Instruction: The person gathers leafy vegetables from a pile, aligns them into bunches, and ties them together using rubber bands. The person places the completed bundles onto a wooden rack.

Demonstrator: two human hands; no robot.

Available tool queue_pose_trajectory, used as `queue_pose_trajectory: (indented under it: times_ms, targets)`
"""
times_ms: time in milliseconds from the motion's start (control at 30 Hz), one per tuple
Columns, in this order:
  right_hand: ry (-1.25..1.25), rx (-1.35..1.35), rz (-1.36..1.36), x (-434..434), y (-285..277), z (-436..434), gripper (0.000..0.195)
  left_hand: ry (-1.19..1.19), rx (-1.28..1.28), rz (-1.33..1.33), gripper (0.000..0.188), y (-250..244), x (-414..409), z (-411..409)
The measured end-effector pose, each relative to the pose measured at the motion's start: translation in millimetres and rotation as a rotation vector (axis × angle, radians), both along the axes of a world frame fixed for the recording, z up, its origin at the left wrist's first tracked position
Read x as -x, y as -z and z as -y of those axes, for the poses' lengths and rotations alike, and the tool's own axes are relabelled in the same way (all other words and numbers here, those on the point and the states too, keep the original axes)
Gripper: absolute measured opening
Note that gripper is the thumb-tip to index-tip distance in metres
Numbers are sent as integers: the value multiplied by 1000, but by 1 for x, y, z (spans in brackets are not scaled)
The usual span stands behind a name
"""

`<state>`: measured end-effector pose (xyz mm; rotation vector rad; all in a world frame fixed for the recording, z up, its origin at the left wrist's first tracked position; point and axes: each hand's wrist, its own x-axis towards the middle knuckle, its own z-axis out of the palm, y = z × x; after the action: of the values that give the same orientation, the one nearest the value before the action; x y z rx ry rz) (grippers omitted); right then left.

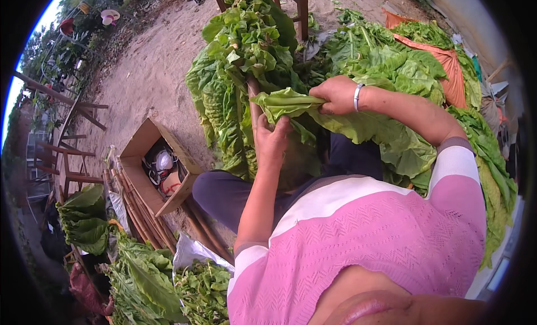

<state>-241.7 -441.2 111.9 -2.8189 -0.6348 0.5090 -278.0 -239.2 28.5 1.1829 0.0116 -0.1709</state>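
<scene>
A long wooden pole point(254, 96) runs away from me, with large green leaves point(226, 102) hanging in a dense row along its far part. My right hand point(337, 95), with a silver bracelet at the wrist, is closed around the stem end of some broad green leaves point(293, 102). Just below the near stalks, my left hand point(272, 138) is at the pole's near end, its thumb and a finger raised beside the leaves. Whether its other fingers grip the pole is hidden. The held leaves' blades droop to the right over my dark trousers.
A big heap of leaves point(402, 73) with orange cloth lies to the right. On the left are an open cardboard box point(180, 169) with small items, a bundle of poles point(134, 203) and more leaf piles point(147, 279). A wooden stool point(302, 14) stands at the pole's far end.
</scene>
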Motion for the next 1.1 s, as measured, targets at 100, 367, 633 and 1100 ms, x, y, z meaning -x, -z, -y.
queue_pose_trajectory:
  times_ms: [100,367,633,1100]
  targets:
    - [-34,-39,550,-48,-20,-11,17,102,-550,256,27,18,16,-9]
    - [-81,-146,497,-92,119,-48,13,8,-414,43,23,-16,-159,-85]
    - [777,-833,381,-75,206,-101,61,-108,-364,-486,15,115,-159,-133]
    - [705,-1046,-383,-84,213,-125,63,-27,-533,-139,36,138,-111,-148]
